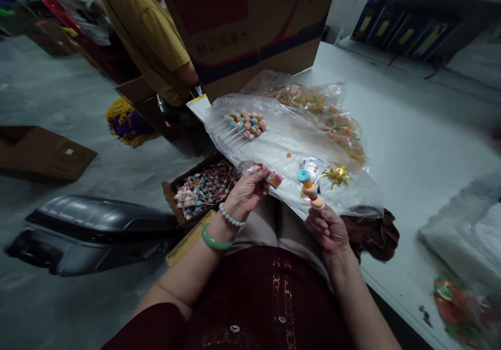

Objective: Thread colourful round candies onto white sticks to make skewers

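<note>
My left hand (250, 189), with a bead bracelet and a green bangle at its wrist, pinches a clear wrapper (276, 178) with pink and yellow print. In my right hand (326, 227) is an upright candy stick (310, 189), with a blue piece on top and orange and peach pieces below. Several ball lollipops (250, 124) on white sticks lie on a clear plastic sheet (274, 131) farther forward. Between my hands and beyond them are a small orange piece (288, 155), printed wrappers (312, 166) and gold twist ties (337, 176).
A carton of wrapped candies (203, 185) stands at left, beside a grey suitcase (105, 225). Bagged candies (344, 131) lie at the sheet's far side. A large carton (254, 26) rises behind, near a person in a yellow shirt (152, 32). Brown cloth (376, 235) lies right.
</note>
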The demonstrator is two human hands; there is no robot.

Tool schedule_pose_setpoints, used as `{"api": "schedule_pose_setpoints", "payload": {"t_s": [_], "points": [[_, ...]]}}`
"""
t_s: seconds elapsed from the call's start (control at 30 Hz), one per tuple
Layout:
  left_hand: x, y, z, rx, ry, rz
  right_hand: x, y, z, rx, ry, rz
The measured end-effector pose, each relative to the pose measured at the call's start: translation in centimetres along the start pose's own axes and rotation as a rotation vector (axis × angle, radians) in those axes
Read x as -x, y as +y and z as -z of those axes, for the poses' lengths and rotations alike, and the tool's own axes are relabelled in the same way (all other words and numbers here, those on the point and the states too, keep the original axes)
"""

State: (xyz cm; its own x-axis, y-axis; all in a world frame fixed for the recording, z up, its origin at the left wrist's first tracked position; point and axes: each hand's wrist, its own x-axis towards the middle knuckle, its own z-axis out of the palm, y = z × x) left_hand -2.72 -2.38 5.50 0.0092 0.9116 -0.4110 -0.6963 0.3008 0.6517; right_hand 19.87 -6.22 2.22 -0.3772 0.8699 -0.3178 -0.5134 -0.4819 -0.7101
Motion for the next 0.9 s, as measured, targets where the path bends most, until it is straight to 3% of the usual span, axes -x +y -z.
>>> {"api": "schedule_pose_setpoints", "payload": {"t_s": [0.2, 0.4, 0.6, 0.77, 0.9], "points": [[-1.0, -0.7, 0.5, -0.028, 0.028, 0.015, -0.3, 0.8, 0.7, -0.122, 0.022, -0.033], [-5.0, 0.4, 2.4, -0.157, 0.102, -0.067, -2.3, 0.7, 2.0, -0.006, 0.068, -0.006], [-8.4, 1.6, 1.8, -0.337, 0.062, -0.14, -4.2, 0.8, 2.6, 0.011, 0.12, -0.005], [-8.8, 1.3, 1.8, -0.235, 0.026, -0.009, -4.6, 0.5, 2.7, 0.016, 0.133, -0.043], [-8.5, 1.2, 2.4, -0.276, -0.021, 0.044, -5.0, 0.2, 2.3, 0.047, 0.134, -0.088]]}}
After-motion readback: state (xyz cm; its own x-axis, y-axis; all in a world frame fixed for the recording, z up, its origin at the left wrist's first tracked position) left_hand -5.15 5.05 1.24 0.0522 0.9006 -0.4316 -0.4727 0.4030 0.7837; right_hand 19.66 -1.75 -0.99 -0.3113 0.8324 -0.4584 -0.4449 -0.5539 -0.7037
